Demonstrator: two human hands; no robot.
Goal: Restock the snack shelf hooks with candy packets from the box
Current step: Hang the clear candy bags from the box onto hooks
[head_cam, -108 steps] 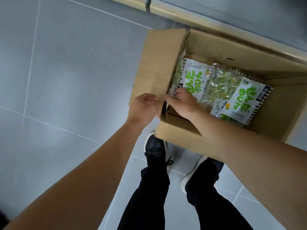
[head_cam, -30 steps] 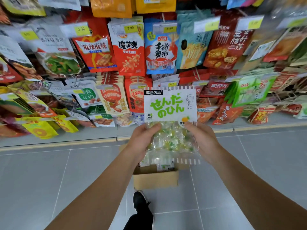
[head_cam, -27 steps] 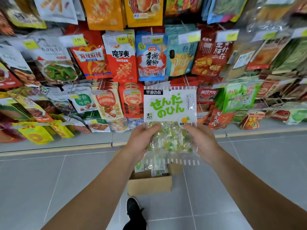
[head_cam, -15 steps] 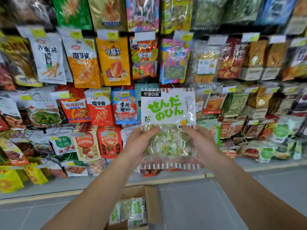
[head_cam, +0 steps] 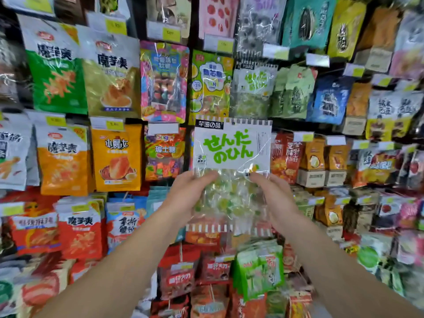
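Observation:
I hold one candy packet (head_cam: 231,148) upright in front of the snack shelf. It has a white top panel with green lettering and a clear lower half full of green and yellow sweets. My left hand (head_cam: 185,196) grips its left edge and my right hand (head_cam: 275,196) grips its right edge, thumbs on the front. A matching packet (head_cam: 253,88) hangs on a hook just above and slightly right of the held one. The box is out of view.
The wall of hooks is packed with snack bags: orange and green bags (head_cam: 114,154) at left, red bags (head_cam: 80,226) lower left, green pouches (head_cam: 259,271) below my hands, blue and green bags (head_cam: 298,92) at right. Yellow price tags (head_cam: 171,34) sit on the hook ends.
The view has risen from the box on the floor to the upper shelf rows. Both hands have lifted the packet higher and closer to the hooks; the box has dropped out of view.

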